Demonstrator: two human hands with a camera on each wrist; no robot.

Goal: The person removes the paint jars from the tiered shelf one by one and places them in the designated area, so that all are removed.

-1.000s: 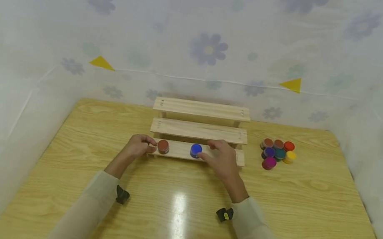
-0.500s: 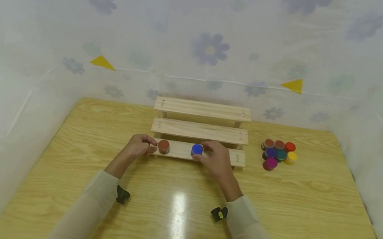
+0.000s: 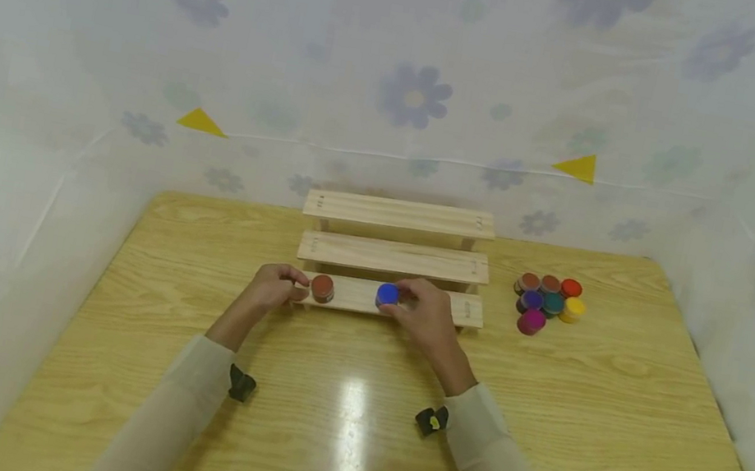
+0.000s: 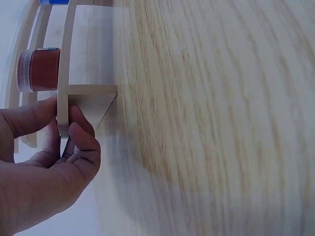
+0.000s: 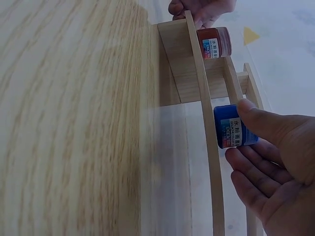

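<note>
A wooden three-tier stand [image 3: 395, 257] rises at the back of the table. My left hand [image 3: 271, 289] grips the left end of its lowest plank, the thumb and curled fingers on either side of the board [image 4: 63, 73] in the left wrist view. Just right of that hand, a reddish-brown paint jar [image 3: 322, 288] stands upright on the plank. Near the plank's middle sits a blue paint jar [image 3: 386, 295], pinched by my right hand [image 3: 427, 315]. In the right wrist view, the blue jar's base meets the plank and its printed label [image 5: 231, 132] shows.
Several paint jars cluster right of the stand: brown, red [image 3: 571, 288], purple [image 3: 530, 301], teal [image 3: 552, 304], yellow [image 3: 572, 309] and magenta [image 3: 531, 321]. Bare wood-grain tabletop [image 3: 316, 425] lies in front. A flowered sheet [image 3: 338, 112] hangs behind, with yellow triangles on it.
My right hand has come left and its fingers have closed around the blue jar, which stays about where it was. The left hand keeps its grip on the plank.
</note>
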